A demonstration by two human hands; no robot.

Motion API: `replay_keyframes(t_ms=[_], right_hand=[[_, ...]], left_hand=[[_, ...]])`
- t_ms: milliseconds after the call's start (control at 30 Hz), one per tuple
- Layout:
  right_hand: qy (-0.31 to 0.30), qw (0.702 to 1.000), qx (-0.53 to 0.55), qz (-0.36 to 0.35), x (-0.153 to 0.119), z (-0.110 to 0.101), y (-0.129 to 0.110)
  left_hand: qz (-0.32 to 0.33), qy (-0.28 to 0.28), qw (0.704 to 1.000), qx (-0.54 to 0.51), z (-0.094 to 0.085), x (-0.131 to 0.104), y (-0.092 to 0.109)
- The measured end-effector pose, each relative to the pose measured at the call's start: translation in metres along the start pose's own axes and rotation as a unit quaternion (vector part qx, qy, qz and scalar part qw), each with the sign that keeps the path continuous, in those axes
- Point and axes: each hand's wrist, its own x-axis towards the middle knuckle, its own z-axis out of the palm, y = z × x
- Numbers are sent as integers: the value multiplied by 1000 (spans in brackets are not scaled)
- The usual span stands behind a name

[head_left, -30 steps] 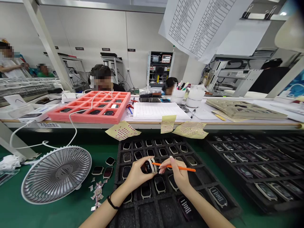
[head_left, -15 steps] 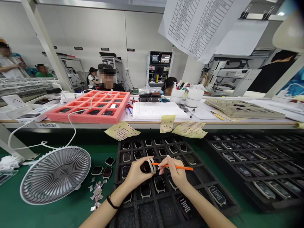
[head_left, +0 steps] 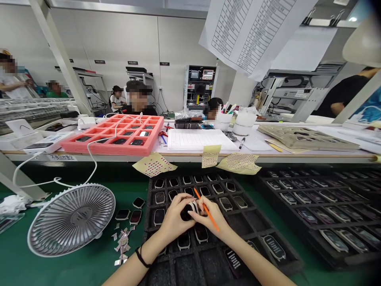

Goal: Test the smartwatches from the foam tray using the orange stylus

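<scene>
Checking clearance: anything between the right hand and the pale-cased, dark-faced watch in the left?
Nothing visible. The right hand appears to touch the watch in the left hand; its thin orange stick angles past, not between.

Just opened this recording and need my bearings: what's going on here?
A person's left hand holds a watch above a black foam tray of watches. The right hand touches it too, with an orange stick between its fingers. Three more watches lie on the green surface beside the tray.
</scene>
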Motion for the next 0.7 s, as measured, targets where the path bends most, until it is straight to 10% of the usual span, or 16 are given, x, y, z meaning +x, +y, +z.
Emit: replay_keyframes(t_ms=[700], right_hand=[[15, 974, 215, 62, -2, -4, -6]], left_hand=[[0, 1, 999, -39, -5, 0, 2]])
